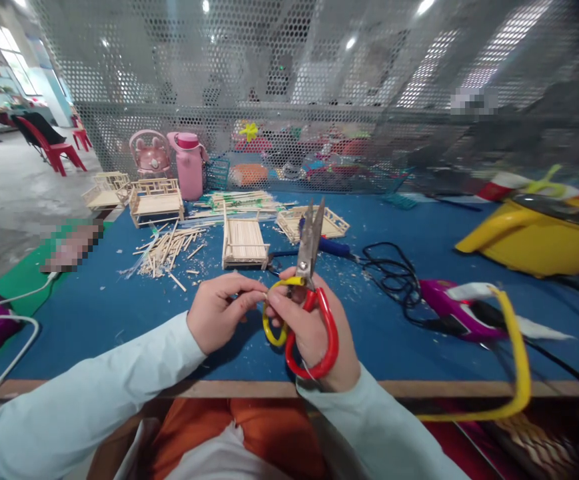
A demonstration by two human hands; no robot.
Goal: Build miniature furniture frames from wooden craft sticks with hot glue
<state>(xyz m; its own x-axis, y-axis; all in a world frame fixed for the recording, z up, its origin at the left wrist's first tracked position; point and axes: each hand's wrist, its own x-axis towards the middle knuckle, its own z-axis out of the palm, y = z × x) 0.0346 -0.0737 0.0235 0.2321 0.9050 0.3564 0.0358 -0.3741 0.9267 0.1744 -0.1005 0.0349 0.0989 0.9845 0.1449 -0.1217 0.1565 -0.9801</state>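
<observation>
My right hand [314,330] grips a pair of scissors [308,280] with one red and one yellow handle, blades pointing up and away and nearly closed. My left hand [222,310] is pinched beside the yellow handle, fingertips touching the right hand; what it pinches is too small to make out. Both hands hover above the blue table top [119,313] near its front edge. Just beyond them stands a small model [243,243] built of wooden sticks.
A heap of loose wooden sticks [169,250] lies left of centre. More stick models [155,200] and a pink bottle [189,163] stand by the mesh screen [289,80]. A black cable [394,277], a purple tool [449,303] and a yellow pot [534,243] occupy the right.
</observation>
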